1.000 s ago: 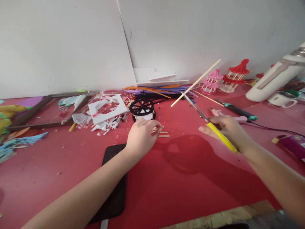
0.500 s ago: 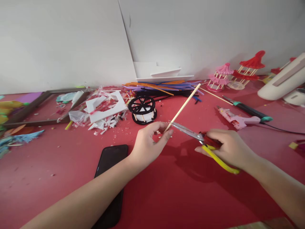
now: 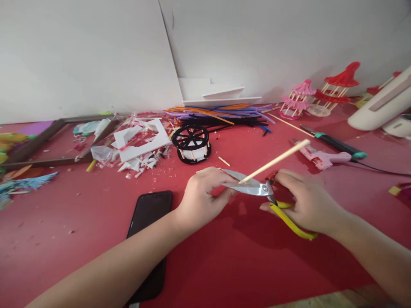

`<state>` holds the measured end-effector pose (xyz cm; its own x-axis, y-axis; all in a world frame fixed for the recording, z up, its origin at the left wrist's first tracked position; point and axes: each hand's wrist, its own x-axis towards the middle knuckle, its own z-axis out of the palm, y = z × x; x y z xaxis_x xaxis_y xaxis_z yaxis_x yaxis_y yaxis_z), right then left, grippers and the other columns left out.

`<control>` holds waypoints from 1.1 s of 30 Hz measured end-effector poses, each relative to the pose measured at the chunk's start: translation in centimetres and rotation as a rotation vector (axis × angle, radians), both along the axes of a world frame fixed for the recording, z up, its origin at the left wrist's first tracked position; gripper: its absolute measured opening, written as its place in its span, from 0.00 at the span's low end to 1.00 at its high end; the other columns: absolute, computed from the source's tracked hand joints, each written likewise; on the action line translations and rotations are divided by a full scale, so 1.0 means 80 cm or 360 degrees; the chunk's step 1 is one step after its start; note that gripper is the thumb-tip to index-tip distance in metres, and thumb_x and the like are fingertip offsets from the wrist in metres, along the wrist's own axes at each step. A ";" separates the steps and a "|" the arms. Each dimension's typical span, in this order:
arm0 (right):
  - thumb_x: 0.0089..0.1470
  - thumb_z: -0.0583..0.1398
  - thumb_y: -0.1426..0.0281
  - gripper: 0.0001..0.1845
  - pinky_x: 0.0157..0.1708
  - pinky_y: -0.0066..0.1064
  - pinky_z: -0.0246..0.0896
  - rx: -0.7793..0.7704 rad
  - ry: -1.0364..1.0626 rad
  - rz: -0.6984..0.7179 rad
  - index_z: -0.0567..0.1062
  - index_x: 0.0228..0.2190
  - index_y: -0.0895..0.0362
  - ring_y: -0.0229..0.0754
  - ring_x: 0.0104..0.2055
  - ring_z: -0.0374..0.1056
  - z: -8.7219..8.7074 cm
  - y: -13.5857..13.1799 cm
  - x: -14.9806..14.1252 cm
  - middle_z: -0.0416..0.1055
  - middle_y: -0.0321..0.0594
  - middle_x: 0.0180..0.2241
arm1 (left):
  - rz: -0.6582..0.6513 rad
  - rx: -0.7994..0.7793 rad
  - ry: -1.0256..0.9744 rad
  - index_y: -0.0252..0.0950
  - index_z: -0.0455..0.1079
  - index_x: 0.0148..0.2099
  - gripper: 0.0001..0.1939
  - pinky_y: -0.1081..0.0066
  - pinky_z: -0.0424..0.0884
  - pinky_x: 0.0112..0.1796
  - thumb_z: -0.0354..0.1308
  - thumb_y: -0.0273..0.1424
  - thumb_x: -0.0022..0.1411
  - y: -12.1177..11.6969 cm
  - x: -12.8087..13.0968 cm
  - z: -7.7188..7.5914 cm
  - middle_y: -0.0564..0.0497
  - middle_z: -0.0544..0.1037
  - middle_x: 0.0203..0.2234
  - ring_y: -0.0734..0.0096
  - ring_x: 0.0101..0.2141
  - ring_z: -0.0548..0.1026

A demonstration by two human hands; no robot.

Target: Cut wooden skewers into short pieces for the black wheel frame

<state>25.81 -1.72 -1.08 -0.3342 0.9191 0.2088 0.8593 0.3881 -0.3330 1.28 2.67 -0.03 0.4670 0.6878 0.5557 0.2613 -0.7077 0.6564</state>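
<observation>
My left hand pinches the lower end of a thin wooden stick, which slants up to the right. In my right hand are scissors with one yellow handle and one red handle. Their blades are parted, and the stick lies between them close to my left fingertips. Behind my hands stands a small round frame with black spoked top and short wooden posts on a white base. A short cut piece of stick lies on the table just past my left hand.
A black phone lies under my left forearm. White board scraps and a bundle of pipe cleaners are at the back. To the right are a pink glue gun, a soldering iron and pink and red pagoda-like models.
The stick has swung down to the right, from steep to a shallower slant. The scissor blades have opened around it. A short stick piece now shows on the table.
</observation>
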 end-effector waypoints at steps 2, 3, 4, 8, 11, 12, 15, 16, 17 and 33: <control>0.48 0.62 0.58 0.17 0.29 0.32 0.61 -0.0033 0.0008 0.0014 0.65 0.33 0.55 0.42 0.31 0.67 0.003 -0.004 -0.006 0.69 0.41 0.33 | -0.0075 -0.0014 0.0005 0.36 0.74 0.34 0.09 0.72 0.75 0.35 0.56 0.18 0.56 -0.002 0.001 0.002 0.49 0.82 0.32 0.71 0.33 0.79; 0.49 0.62 0.58 0.17 0.31 0.32 0.62 -0.0042 0.0020 0.0027 0.66 0.35 0.56 0.43 0.33 0.68 0.004 -0.005 -0.009 0.69 0.42 0.35 | -0.0110 -0.0028 0.0006 0.36 0.74 0.34 0.10 0.72 0.75 0.35 0.55 0.18 0.56 -0.003 0.001 0.002 0.49 0.82 0.33 0.71 0.33 0.79; 0.50 0.61 0.58 0.17 0.32 0.33 0.62 -0.0041 0.0023 0.0036 0.66 0.36 0.56 0.44 0.34 0.68 0.005 -0.006 -0.011 0.69 0.43 0.35 | -0.0136 -0.0037 0.0001 0.36 0.74 0.34 0.10 0.73 0.75 0.35 0.55 0.18 0.56 -0.003 0.001 0.003 0.49 0.82 0.33 0.72 0.33 0.80; 0.51 0.58 0.59 0.13 0.27 0.33 0.59 0.0021 -0.0104 0.0007 0.65 0.32 0.56 0.45 0.28 0.68 -0.002 -0.008 -0.014 0.69 0.40 0.28 | -0.0167 -0.0024 -0.0036 0.35 0.74 0.33 0.08 0.73 0.76 0.36 0.55 0.20 0.57 -0.001 0.001 0.001 0.48 0.82 0.31 0.71 0.33 0.80; 0.50 0.56 0.62 0.10 0.23 0.33 0.57 0.0104 -0.0205 -0.0004 0.65 0.30 0.56 0.46 0.24 0.68 -0.010 -0.007 -0.013 0.70 0.42 0.26 | -0.0181 -0.0020 -0.0050 0.35 0.74 0.33 0.08 0.71 0.76 0.37 0.55 0.20 0.57 -0.001 0.001 0.001 0.48 0.82 0.32 0.70 0.34 0.80; 0.49 0.56 0.62 0.10 0.23 0.33 0.56 0.0140 -0.0213 0.0003 0.65 0.30 0.56 0.46 0.24 0.68 -0.012 -0.007 -0.012 0.71 0.43 0.26 | -0.0184 -0.0028 -0.0057 0.35 0.74 0.34 0.08 0.72 0.76 0.37 0.55 0.20 0.57 -0.001 0.001 0.002 0.48 0.82 0.32 0.71 0.34 0.80; 0.49 0.54 0.64 0.10 0.22 0.32 0.56 0.0219 -0.0176 0.0017 0.67 0.31 0.57 0.45 0.23 0.68 -0.012 -0.007 -0.013 0.72 0.43 0.25 | -0.0174 -0.0052 -0.0070 0.36 0.75 0.34 0.08 0.71 0.77 0.37 0.56 0.21 0.58 -0.001 0.002 0.003 0.48 0.82 0.32 0.70 0.33 0.80; 0.49 0.54 0.64 0.09 0.22 0.31 0.56 0.0231 -0.0162 0.0017 0.67 0.31 0.57 0.45 0.23 0.68 -0.012 -0.007 -0.014 0.72 0.43 0.25 | -0.0169 -0.0051 -0.0068 0.36 0.75 0.34 0.07 0.70 0.77 0.37 0.56 0.21 0.58 -0.001 0.003 0.003 0.48 0.82 0.32 0.70 0.33 0.80; 0.50 0.53 0.64 0.09 0.22 0.31 0.55 0.0236 -0.0150 0.0017 0.67 0.31 0.57 0.44 0.22 0.68 -0.011 -0.007 -0.014 0.72 0.43 0.24 | -0.0168 -0.0042 -0.0068 0.36 0.75 0.34 0.07 0.70 0.77 0.38 0.56 0.22 0.58 -0.001 0.003 0.003 0.48 0.82 0.33 0.70 0.34 0.80; 0.51 0.56 0.60 0.12 0.23 0.29 0.51 0.0169 -0.0194 -0.0099 0.58 0.28 0.53 0.41 0.23 0.64 -0.005 -0.004 -0.019 0.64 0.35 0.24 | -0.0115 0.0060 0.0022 0.35 0.76 0.36 0.09 0.72 0.76 0.36 0.54 0.23 0.58 0.002 -0.005 -0.001 0.48 0.82 0.30 0.70 0.32 0.80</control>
